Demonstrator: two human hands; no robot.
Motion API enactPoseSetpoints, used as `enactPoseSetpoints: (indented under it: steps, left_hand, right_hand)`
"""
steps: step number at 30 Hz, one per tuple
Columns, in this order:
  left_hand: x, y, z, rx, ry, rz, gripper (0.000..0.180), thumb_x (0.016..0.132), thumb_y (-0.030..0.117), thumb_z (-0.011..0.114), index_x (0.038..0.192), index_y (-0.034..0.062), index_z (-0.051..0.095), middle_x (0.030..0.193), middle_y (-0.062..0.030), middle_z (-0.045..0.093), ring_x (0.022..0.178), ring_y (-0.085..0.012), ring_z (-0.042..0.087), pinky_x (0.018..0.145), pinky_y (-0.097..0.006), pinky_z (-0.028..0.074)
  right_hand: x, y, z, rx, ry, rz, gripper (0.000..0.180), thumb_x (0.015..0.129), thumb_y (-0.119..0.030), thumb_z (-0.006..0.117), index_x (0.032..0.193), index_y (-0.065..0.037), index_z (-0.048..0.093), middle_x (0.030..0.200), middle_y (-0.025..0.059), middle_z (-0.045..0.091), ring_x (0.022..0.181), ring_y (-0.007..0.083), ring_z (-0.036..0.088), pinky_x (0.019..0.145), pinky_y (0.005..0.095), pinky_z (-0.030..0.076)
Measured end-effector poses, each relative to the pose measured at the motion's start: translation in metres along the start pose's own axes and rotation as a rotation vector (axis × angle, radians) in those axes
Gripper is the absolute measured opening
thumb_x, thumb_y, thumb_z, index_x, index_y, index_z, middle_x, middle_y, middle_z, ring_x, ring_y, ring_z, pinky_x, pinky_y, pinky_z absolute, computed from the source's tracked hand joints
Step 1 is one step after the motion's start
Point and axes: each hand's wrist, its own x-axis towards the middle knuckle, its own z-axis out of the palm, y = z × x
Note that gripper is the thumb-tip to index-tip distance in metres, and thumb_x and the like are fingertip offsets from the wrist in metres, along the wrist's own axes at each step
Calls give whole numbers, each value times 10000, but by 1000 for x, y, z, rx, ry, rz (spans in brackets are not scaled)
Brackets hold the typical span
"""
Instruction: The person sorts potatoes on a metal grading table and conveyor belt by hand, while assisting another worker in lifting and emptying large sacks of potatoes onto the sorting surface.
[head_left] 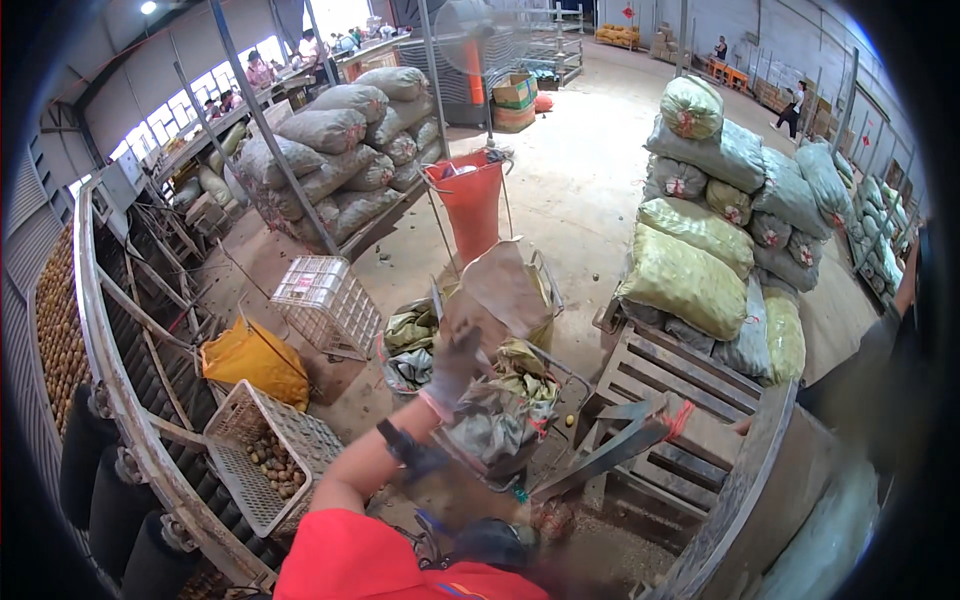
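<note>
My left hand point(455, 368), in a pale glove with a pink cuff, reaches forward from a red sleeve. Its fingers look stretched out and somewhat blurred, and I see nothing held in them. Just beyond the fingertips rises a brown sheet like cardboard point(505, 285); whether they touch it I cannot tell. Below and to the right of the hand, a container is filled with crumpled grey and olive sacks point(490, 425). More folded sacks point(408, 335) sit in a holder to the hand's left. A dark band point(400, 445) circles my forearm. My right hand is out of view.
A crate of small round brown produce point(275, 465) stands left, near a yellow bag point(255, 365) and a white crate point(325, 300). Stacked full sacks point(690, 280) rise right, behind a slatted wooden platform point(665, 410). A co-worker's arm point(908, 280) shows at the right edge.
</note>
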Motion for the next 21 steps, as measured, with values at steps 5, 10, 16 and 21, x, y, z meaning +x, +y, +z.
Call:
enactPoseSetpoints:
  steps: [5,10,16,21]
  left_hand:
    - [87,-121,33,79,7,70,396,914,166,488,1291,51,514,1227,-225,553,1163,-370,486,993,-399,397]
    - [103,-208,78,537,-590,-124,654,775,139,644,1392,174,430,1407,-222,391,1273,-372,417,1050,-383,368]
    - [83,-248,144,431,-1019,-503,687,804,247,608,1438,227,344,1517,-175,229,1384,-367,249,1092,-377,306]
    - [80,-271,179,382,-1195,-614,435,813,258,588,1187,36,598,1073,-77,647,915,-166,585,795,-298,466]
  right_hand:
    - [-5,17,29,-97,-297,342,873,791,-601,520,1407,-15,319,1396,221,358,1297,398,295,1079,490,226]
    - [-28,2,28,378,-276,545,572,874,-328,614,1310,7,459,1197,196,558,1084,329,540,946,416,421]
    - [-10,-61,9,566,90,541,491,894,-267,613,1245,56,493,1141,212,575,1027,311,564,901,383,455]
    - [-26,-71,22,409,280,563,471,902,-257,608,1232,62,502,1158,215,573,1036,314,566,899,383,459]
